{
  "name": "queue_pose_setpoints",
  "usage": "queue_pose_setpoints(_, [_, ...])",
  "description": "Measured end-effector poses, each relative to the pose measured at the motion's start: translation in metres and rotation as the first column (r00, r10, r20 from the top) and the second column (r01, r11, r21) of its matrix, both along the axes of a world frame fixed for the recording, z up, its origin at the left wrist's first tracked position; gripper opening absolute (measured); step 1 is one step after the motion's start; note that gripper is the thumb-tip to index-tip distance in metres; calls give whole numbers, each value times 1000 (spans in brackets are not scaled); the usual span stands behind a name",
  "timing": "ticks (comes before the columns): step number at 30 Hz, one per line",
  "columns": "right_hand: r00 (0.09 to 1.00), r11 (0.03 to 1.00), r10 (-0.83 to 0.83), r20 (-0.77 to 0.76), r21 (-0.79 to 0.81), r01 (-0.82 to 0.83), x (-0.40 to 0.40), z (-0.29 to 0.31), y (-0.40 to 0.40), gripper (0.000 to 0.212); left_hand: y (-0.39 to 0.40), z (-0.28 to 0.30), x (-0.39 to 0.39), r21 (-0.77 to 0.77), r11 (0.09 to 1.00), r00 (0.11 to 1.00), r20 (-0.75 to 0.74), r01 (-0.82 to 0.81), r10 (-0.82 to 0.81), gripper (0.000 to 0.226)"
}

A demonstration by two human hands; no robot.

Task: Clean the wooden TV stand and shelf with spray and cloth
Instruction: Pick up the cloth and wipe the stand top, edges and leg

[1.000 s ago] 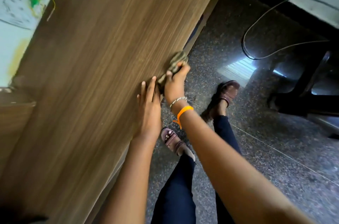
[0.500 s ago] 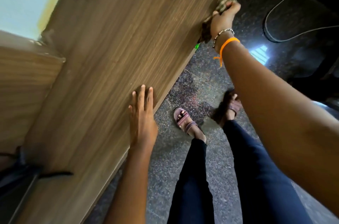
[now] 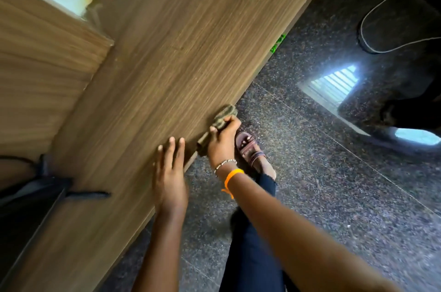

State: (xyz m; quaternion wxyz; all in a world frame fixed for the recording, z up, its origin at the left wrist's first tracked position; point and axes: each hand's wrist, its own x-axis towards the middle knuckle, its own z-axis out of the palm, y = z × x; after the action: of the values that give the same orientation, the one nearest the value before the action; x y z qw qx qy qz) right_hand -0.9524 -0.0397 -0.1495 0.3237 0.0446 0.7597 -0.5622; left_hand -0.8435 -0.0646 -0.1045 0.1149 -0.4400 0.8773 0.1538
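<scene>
The wooden TV stand [image 3: 167, 57] runs diagonally across the view, its brown top filling the middle. My right hand [image 3: 220, 141] grips a greenish-brown cloth [image 3: 223, 116] and holds it against the stand's front edge. My left hand [image 3: 170, 177] lies just left of it, fingers straight and flat on the top near the same edge. No spray bottle is in view.
A lighter wooden shelf panel [image 3: 40, 64] stands at the left. Dark objects [image 3: 35, 191] lie on the stand at lower left. My legs and a sandalled foot [image 3: 250, 148] are on the speckled floor [image 3: 334, 184]. A cable [image 3: 381, 12] loops at upper right.
My right hand slid the cloth far along the front edge, then came back next to my left hand. The left hand stayed flat on the top.
</scene>
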Motion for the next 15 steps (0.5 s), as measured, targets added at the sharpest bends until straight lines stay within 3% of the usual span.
queue_pose_setpoints(3, [997, 996, -76, 11, -40, 77, -11, 0, -7, 37, -9, -2, 4, 5, 1000, 1000, -4, 25, -25, 61])
queue_pose_setpoints(7, [966, 975, -224, -127, -38, 221, -84, -1, -9, 31, -12, -10, 15, 16, 999, 999, -7, 44, -44, 70])
queue_pose_setpoints(10, [980, 986, -137, -145, 72, 149, -134, -4, -11, 22, -14, -15, 8, -19, 998, 998, -36, 58, -59, 70])
queue_pose_setpoints(12, [990, 989, -37, -136, 136, 56, -120, -6, -13, 27, -16, -18, 10, 8, 999, 998, -43, 45, -45, 71])
queue_pose_setpoints(15, [985, 991, -123, -119, 47, 129, -54, -9, -13, 26, -23, -16, 15, 78, 994, 992, -101, 78, -70, 66])
